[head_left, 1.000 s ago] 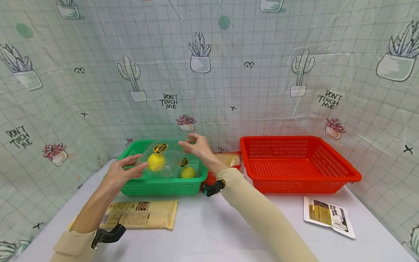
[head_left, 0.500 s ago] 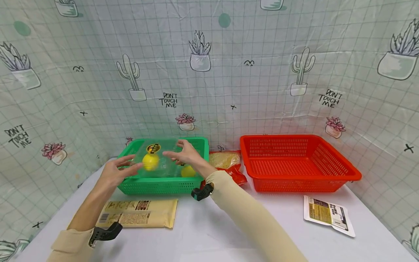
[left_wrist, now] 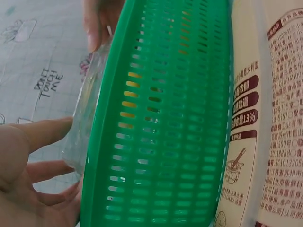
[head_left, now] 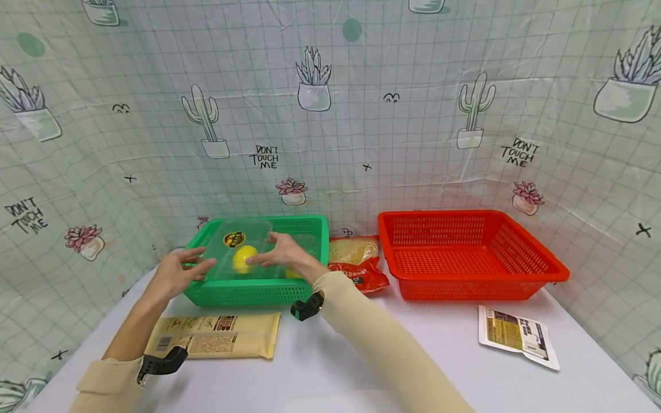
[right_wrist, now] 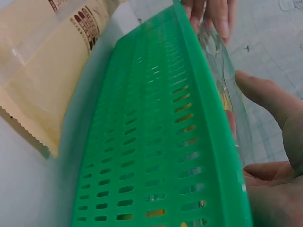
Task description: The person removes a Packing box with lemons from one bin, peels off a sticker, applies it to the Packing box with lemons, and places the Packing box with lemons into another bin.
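A clear plastic box [head_left: 233,240] with a black-and-yellow label sits tilted at the mouth of the green basket [head_left: 253,295]. One round yellow item [head_left: 244,259] shows through its wall; its exact kind is unclear. My left hand [head_left: 172,276] grips the box's left end between thumb and fingers. At the other end my right hand [head_left: 286,253] holds it, thumb toward me. Another clear box lies inside the basket, mostly hidden behind the right hand, with a yellow patch [head_left: 291,273] showing. In both wrist views the basket wall covers much of the held box.
A beige printed packet [head_left: 222,336] lies before the green basket. Between the baskets rests a red-and-clear bag [head_left: 358,264]. The red basket [head_left: 475,291] stands at right, with a small flat pouch [head_left: 518,337] in front. A patterned curtain [head_left: 361,126] rises behind.
Both hands and the held box have shifted left, and the right hand has come lower. The right hand now covers most of the second box. More of the red bag is visible.
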`<action>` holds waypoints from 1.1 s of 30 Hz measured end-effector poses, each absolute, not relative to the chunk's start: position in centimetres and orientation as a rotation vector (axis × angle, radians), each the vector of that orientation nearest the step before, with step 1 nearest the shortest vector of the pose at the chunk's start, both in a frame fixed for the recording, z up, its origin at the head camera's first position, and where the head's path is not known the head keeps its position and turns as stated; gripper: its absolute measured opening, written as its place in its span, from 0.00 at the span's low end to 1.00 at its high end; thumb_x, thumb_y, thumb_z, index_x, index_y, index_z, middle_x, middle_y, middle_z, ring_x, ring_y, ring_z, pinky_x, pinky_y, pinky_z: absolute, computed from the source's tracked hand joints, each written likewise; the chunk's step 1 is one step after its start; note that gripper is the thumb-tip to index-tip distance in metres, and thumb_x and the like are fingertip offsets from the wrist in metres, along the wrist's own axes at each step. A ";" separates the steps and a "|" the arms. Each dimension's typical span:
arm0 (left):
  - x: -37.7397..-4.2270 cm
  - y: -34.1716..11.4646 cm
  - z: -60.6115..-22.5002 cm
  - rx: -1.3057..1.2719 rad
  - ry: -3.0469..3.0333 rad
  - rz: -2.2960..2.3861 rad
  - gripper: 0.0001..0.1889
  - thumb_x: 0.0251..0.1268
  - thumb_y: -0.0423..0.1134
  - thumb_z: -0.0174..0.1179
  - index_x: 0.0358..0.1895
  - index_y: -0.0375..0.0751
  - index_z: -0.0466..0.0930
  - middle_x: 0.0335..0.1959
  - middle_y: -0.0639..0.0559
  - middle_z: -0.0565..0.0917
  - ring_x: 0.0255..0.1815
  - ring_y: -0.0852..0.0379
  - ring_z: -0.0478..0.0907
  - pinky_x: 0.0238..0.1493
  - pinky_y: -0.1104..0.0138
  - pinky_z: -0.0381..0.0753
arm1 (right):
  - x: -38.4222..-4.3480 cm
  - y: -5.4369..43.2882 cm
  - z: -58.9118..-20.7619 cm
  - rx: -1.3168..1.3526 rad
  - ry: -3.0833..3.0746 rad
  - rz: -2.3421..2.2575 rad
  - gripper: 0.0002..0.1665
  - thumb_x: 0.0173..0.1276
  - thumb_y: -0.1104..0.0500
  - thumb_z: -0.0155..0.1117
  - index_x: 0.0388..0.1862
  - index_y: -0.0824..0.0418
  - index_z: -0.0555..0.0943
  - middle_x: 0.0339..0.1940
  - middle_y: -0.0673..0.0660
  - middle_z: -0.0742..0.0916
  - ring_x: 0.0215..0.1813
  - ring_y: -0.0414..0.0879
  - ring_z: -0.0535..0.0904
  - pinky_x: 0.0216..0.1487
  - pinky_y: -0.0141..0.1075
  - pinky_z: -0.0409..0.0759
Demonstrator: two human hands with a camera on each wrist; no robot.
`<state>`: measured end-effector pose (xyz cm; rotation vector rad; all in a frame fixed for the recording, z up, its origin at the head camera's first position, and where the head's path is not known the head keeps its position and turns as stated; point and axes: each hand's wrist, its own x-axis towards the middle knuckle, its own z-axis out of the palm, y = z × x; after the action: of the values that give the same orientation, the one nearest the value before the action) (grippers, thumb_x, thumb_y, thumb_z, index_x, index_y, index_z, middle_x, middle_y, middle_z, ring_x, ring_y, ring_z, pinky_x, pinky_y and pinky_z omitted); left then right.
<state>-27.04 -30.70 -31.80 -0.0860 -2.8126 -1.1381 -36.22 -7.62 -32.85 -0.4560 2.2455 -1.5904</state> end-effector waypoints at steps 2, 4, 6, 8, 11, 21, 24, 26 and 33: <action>-27.1 -30.7 -31.7 -0.094 -2.850 -1.036 0.37 0.73 0.54 0.53 0.71 0.24 0.60 0.63 0.22 0.71 0.52 0.36 0.81 0.43 0.57 0.85 | -36.2 -7.7 -32.9 -0.450 2.272 -1.565 0.61 0.55 0.51 0.79 0.80 0.57 0.52 0.77 0.54 0.68 0.43 0.47 0.88 0.74 0.49 0.66; -27.2 -30.8 -31.6 -0.101 -2.889 -0.946 0.37 0.74 0.54 0.52 0.70 0.23 0.61 0.62 0.22 0.72 0.55 0.32 0.77 0.43 0.56 0.84 | -36.1 -7.9 -32.9 -0.453 2.297 -1.540 0.61 0.55 0.50 0.78 0.80 0.56 0.52 0.75 0.54 0.70 0.41 0.47 0.87 0.72 0.48 0.68; -27.1 -30.9 -31.4 -0.110 -2.932 -0.882 0.37 0.75 0.54 0.51 0.69 0.22 0.61 0.61 0.21 0.71 0.58 0.29 0.74 0.44 0.53 0.83 | -36.0 -8.0 -32.9 -0.468 2.314 -1.523 0.60 0.56 0.50 0.77 0.80 0.57 0.52 0.71 0.55 0.76 0.40 0.47 0.87 0.71 0.47 0.70; -27.2 -31.0 -31.2 -0.127 -2.968 -0.842 0.37 0.75 0.53 0.51 0.69 0.20 0.61 0.61 0.20 0.71 0.58 0.28 0.73 0.46 0.50 0.82 | -35.8 -8.2 -32.8 -0.478 2.318 -1.522 0.59 0.57 0.50 0.77 0.80 0.58 0.53 0.62 0.57 0.83 0.40 0.48 0.88 0.69 0.47 0.72; -27.3 -31.0 -31.0 -0.156 -3.012 -0.792 0.37 0.75 0.53 0.50 0.68 0.18 0.61 0.60 0.19 0.72 0.58 0.27 0.74 0.47 0.48 0.82 | -35.7 -8.4 -32.9 -0.476 2.310 -1.525 0.58 0.58 0.50 0.76 0.80 0.59 0.53 0.45 0.58 0.90 0.39 0.48 0.88 0.69 0.47 0.73; -28.1 -31.1 -31.1 -0.151 -3.108 -0.675 0.39 0.75 0.54 0.51 0.67 0.17 0.61 0.59 0.20 0.73 0.58 0.26 0.74 0.49 0.45 0.81 | -35.4 -8.8 -33.2 -0.453 2.306 -1.503 0.54 0.61 0.52 0.74 0.79 0.60 0.54 0.30 0.59 0.91 0.20 0.41 0.83 0.58 0.40 0.81; -28.2 -31.1 -31.1 -0.144 -3.123 -0.678 0.37 0.74 0.52 0.52 0.67 0.17 0.61 0.59 0.20 0.74 0.59 0.25 0.73 0.49 0.46 0.81 | -35.4 -8.6 -33.3 -0.464 2.306 -1.497 0.52 0.62 0.53 0.73 0.78 0.62 0.55 0.30 0.60 0.91 0.20 0.41 0.84 0.51 0.37 0.84; -28.3 -31.1 -31.0 -0.147 -3.134 -0.678 0.36 0.74 0.50 0.53 0.67 0.16 0.61 0.59 0.20 0.74 0.59 0.25 0.73 0.50 0.46 0.81 | -35.4 -8.6 -33.4 -0.473 2.318 -1.496 0.51 0.62 0.53 0.72 0.78 0.62 0.57 0.30 0.60 0.91 0.22 0.43 0.86 0.51 0.37 0.84; -28.6 -31.3 -30.8 -0.191 -3.154 -0.681 0.31 0.74 0.42 0.54 0.65 0.14 0.62 0.57 0.19 0.74 0.59 0.25 0.72 0.51 0.46 0.81 | -35.4 -8.6 -33.7 -0.502 2.389 -1.479 0.45 0.63 0.54 0.72 0.75 0.62 0.63 0.27 0.59 0.90 0.27 0.47 0.88 0.59 0.40 0.81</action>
<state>-28.59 -31.26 -30.78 -0.1908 -3.1540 -0.6808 -35.41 -8.55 -33.74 -0.5019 2.3889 -1.4792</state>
